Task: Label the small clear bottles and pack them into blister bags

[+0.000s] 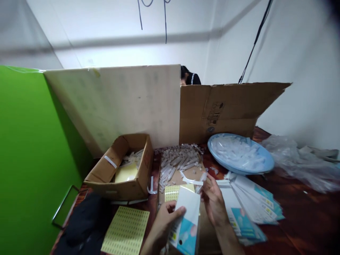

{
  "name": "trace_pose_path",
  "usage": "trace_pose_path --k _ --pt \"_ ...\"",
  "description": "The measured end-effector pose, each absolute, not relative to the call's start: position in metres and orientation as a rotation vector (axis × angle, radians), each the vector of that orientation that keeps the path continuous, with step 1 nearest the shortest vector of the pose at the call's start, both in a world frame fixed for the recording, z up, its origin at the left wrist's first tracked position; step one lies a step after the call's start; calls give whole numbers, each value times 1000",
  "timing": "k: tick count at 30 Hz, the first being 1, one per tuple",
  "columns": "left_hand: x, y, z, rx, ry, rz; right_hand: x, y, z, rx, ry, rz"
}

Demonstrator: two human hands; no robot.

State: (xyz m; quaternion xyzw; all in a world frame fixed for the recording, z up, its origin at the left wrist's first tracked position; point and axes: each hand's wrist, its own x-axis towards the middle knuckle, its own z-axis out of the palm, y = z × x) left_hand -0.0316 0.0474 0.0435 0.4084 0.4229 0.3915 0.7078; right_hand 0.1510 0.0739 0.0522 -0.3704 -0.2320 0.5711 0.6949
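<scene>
My left hand (166, 216) is closed on a white and blue printed card packet (188, 203), thumb across its front. The packet is held tilted above the cardboard mat. In my right hand (214, 200), thumb and fingers pinch a small translucent plastic piece (202, 177) near the packet's top right corner. A thin white strip (190, 179) sticks out to the left from those fingertips; whether it is joined to the plastic piece I cannot tell. Behind the packet, a yellow sticker sheet (172, 193) is partly hidden.
A pile of small translucent pieces (180, 157) lies at the mat's far end. An open cardboard box (117, 189) stands left, a blue basin (268, 161) right. Fanned packets (255, 198), another sticker sheet (126, 230) and a black cloth-like item (85, 223) lie nearby. A person (195, 78) is beyond the partition.
</scene>
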Motion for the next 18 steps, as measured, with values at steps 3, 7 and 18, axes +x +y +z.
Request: trace_pose_path --k 3,7,18 --pt "-35 43 47 929 962 835 146 68 51 -813 -476 1257" --pt "-37 44 48 998 989 802 152 61 48 -850 -441 1216" --pt "-31 48 52 1208 1071 742 172 48 23 -1005 -891 1318"
